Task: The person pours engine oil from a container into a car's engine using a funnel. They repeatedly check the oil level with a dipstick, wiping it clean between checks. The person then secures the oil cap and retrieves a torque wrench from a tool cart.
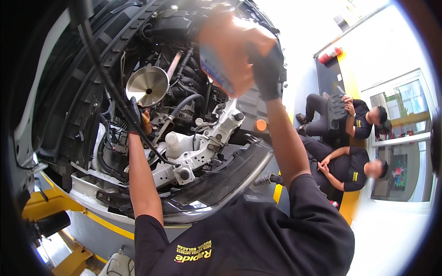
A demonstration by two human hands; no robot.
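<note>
My right hand [268, 69], in a dark glove, grips an orange jug [232, 50] with a blue label. The jug is raised over the engine bay, tilted and smeared by motion. To its left a wide metal funnel [143, 85] stands mouth up over the engine [184, 76]. My left hand [137, 115], also gloved, is closed at the funnel's near side; its fingers are partly hidden behind a black prop rod [117, 99]. An orange cap [261, 125] lies on the panel at the car's front.
A black headlight and bumper edge [221, 179] runs close before me. White plastic reservoir [174, 140] sits near my left forearm. Two people [359, 119] in dark clothes sit at the right, by a yellow-edged wall. A red fire extinguisher [329, 55] is beyond them.
</note>
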